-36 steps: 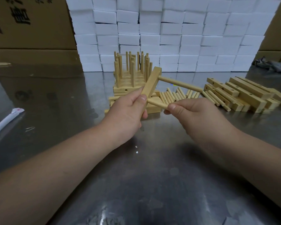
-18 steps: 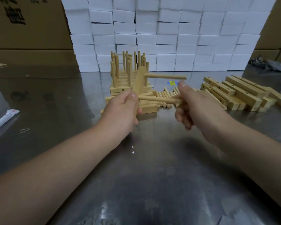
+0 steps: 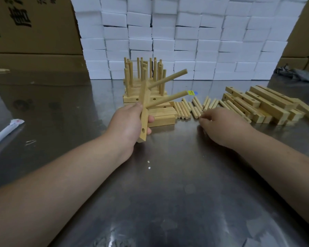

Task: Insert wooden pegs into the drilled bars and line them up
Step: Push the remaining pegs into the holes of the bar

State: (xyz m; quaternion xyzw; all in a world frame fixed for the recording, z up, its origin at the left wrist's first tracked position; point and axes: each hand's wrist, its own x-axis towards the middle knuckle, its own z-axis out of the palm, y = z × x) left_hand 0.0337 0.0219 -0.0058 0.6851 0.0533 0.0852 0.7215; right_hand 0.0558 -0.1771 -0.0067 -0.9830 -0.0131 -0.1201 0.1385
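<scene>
Left grip round drilled bar, right grip beside loose pegs

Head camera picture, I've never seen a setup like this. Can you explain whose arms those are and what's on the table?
No machine here: a person wears one camera on the head, looking forward and down at their own two arms. The left hand grips a drilled wooden bar, tilted, with two pegs stuck in it and one hole near its lower end empty. The right hand is down at the row of loose pegs; whether it grips one is hidden. On the metal table, behind the left hand, stands a stack of finished bars with upright pegs; at right lies a pile of empty bars. White boxes are stacked behind.
</scene>
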